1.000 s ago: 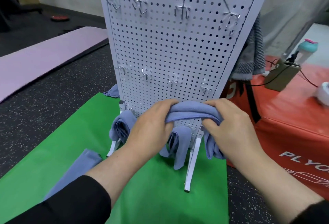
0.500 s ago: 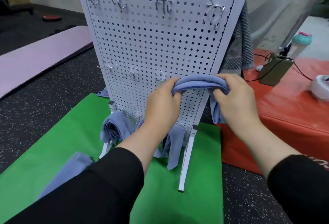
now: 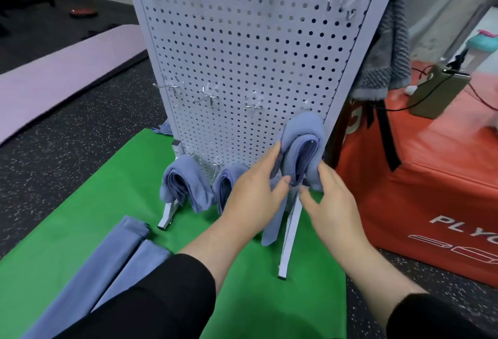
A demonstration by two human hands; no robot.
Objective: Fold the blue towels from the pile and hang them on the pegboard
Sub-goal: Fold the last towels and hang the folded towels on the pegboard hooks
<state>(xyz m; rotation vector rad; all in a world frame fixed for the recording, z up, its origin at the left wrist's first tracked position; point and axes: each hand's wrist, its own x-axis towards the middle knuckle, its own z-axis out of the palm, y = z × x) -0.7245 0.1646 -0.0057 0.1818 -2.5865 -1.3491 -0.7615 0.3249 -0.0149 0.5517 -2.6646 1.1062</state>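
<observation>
A white pegboard (image 3: 242, 56) stands upright on a green mat (image 3: 80, 217). A folded blue towel (image 3: 303, 134) hangs over a hook at the right end of the middle hook row. My left hand (image 3: 254, 193) touches its left hanging end with straight fingers. My right hand (image 3: 328, 204) is just below its right hanging end, fingers spread and relaxed, holding nothing. Two more blue towels (image 3: 183, 185) (image 3: 227, 185) hang on the bottom hooks. A further towel hangs behind my left hand, mostly hidden. Two folded blue towels (image 3: 107, 266) lie on the mat at lower left.
A red padded box (image 3: 431, 190) stands right of the pegboard with a small device (image 3: 436, 93) and cables on it. A grey towel (image 3: 382, 50) hangs behind the board's right edge. A pink mat (image 3: 54, 80) lies on the dark floor at left. Several bare hooks (image 3: 207, 93) remain on the board.
Both hands lifted the folded towel up to the middle row and draped it over the right hook. They have since let go of it and dropped to its hanging ends.
</observation>
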